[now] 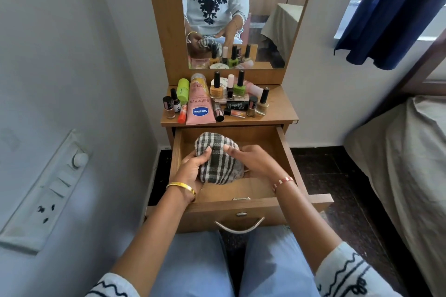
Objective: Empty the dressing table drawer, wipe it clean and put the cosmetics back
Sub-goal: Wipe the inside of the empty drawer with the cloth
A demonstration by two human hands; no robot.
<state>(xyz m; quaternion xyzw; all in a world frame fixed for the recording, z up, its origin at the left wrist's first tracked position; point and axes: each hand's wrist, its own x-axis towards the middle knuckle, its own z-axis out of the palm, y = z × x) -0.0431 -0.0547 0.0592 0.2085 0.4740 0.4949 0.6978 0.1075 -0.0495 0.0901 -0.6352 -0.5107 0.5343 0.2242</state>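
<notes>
Wooden dressing-table drawer [284, 152] stands pulled open; over it I see my left hand [193, 169] and right hand [255, 164] gripping a bunched black-and-white checked cloth [217, 161], which hides the drawer floor beneath.

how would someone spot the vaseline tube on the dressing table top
Start at the mirror and drop to the wooden shelf above the open drawer. Among the small nail polish bottles, the Vaseline tube lies flat left of centre: the largest item, pink, with a blue oval logo.
</notes>
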